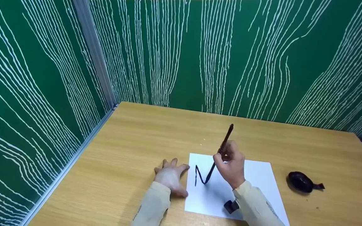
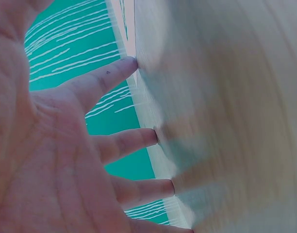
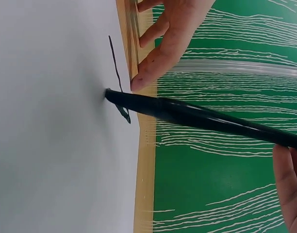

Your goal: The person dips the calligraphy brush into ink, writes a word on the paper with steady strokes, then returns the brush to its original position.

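My right hand (image 1: 231, 164) pinches a dark writing brush (image 1: 226, 138) around its shaft, its tip down on a white sheet of paper (image 1: 256, 175). Black strokes (image 1: 196, 174) on the left of the sheet form a tall upright and a slanting line that ends at the tip. In the right wrist view the brush (image 3: 197, 116) slants across, its dark tip against the paper (image 3: 51, 145). Beside the sheet's left edge, my left hand (image 1: 170, 175) rests with spread fingers; its thumb and index finger reach the paper's edge. The left wrist view shows its fingertips (image 2: 164, 187) touching the tabletop.
To the right of the paper a small black oval dish (image 1: 300, 182) with a short handle lies on the wooden table (image 1: 130, 141). Green panels (image 1: 187, 62) with white wavy lines stand along the table's back and left. Tiny specks lie behind the sheet.
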Demonstrator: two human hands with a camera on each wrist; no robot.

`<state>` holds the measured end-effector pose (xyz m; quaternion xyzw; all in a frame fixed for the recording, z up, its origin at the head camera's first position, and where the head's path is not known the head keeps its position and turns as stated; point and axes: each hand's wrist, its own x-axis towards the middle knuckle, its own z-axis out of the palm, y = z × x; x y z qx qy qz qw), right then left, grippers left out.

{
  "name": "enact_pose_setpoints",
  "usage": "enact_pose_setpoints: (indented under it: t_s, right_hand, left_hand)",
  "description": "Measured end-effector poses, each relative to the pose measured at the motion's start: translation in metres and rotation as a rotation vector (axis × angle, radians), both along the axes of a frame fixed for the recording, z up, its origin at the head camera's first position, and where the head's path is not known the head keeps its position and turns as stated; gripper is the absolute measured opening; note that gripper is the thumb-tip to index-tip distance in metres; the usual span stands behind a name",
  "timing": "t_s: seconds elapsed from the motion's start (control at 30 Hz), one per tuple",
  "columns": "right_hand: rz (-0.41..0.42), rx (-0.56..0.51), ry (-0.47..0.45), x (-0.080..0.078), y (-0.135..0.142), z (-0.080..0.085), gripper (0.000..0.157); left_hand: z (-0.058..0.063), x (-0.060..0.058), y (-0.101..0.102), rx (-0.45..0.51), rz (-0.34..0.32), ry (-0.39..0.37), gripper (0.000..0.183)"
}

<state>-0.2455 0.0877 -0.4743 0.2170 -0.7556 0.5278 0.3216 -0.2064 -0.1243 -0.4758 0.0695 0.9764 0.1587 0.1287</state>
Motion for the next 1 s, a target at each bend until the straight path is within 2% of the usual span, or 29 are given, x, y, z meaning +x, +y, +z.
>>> enact_pose_setpoints:
  t_s: [0.23,0.57,0.73,1.0]
  right_hand:
    - [0.000,0.000,-0.021,0.0022,0.0000,0.0027,0.021]
    - [0.017,-0.022,0.006,0.0018,0.0015,0.0032,0.021]
    - [-0.009,-0.037,0.015,-0.0003,0.0021,0.0036,0.021]
    - [-0.056,-0.042,-0.026,-0.0039,0.0042,0.0020,0.020]
  left_hand:
    - [0.0011,0.0002,0.0002,-0.012,0.003,-0.008,0.103]
    - [0.0003,0.0004,-0.0004,-0.002,-0.005,0.009,0.102]
    - [0.0004,0.0006,-0.0009,0.004,-0.007,0.013,0.100]
    - [0.0001,0.0010,-0.0005,-0.004,0.001,0.008,0.101]
